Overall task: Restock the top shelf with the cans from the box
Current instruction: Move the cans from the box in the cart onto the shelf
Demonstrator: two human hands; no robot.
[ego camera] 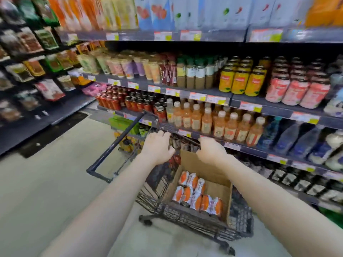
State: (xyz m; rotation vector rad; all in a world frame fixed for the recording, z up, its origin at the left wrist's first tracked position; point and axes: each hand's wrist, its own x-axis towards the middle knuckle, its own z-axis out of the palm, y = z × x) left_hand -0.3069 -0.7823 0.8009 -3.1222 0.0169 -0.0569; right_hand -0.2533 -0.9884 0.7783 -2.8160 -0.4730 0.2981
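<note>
Both forearms are stretching forward and down over a wire shopping cart [185, 216] that is standing on the pale floor [46, 191] beside the drinks shelving. The left hand [157, 148] is hovering at the cart's far upper edge with its fingers bent forward. The right hand [211, 152] is sitting just above the raised far flap of the cardboard box [217, 190], fingers also bent. Motion blur is hiding the fingertips, so I cannot tell whether either hand is gripping anything.

The open box is resting inside the cart's basket. Orange-and-white cans [194, 191] are lying on their sides in it, packed in two rows against its left wall, below and nearer than both hands. The cart's dark handle bar [115, 145] is angling away to the left. Behind the hands, orange juice bottles [222, 125] are lining a middle shelf, yellow jars [239, 80] are standing one level higher, and the uppermost shelf in view [213, 35] is carrying pale cartons.
</note>
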